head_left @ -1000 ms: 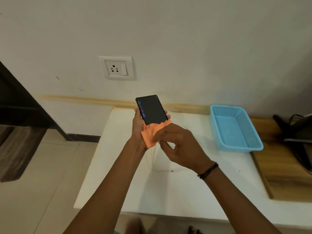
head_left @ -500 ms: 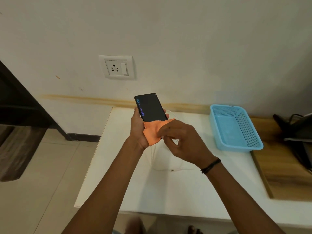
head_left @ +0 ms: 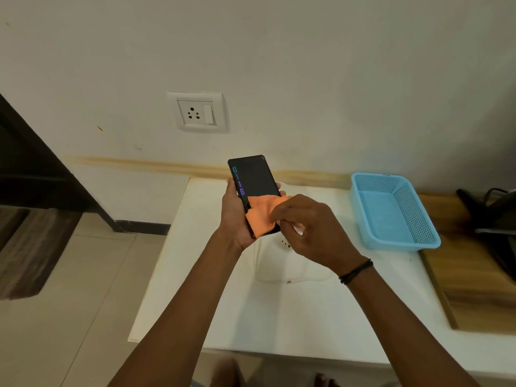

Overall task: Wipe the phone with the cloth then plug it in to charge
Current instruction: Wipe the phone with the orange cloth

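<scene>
My left hand (head_left: 233, 216) grips a black phone (head_left: 255, 177) from behind, screen up, with blue digits glowing along its left edge. An orange cloth (head_left: 261, 215) covers the lower half of the screen. My right hand (head_left: 307, 230) pinches the cloth's right side and presses it onto the phone. Both hands are held above the white table (head_left: 195, 289). On the table under them lies a white charger with its cable (head_left: 289, 281); part of it is hidden by my right hand. A white wall socket (head_left: 197, 112) sits on the wall above.
A light blue perforated basket (head_left: 418, 219) stands at the table's back right. Right of it is a wooden surface (head_left: 474, 297) with dark items and cords (head_left: 494, 208). Dark furniture (head_left: 33, 174) fills the left side over the tiled floor (head_left: 69, 317).
The phone and both hands have shifted slightly, and my right hand with the cloth has slid a little down the screen. The cloth stays on the lower half.
</scene>
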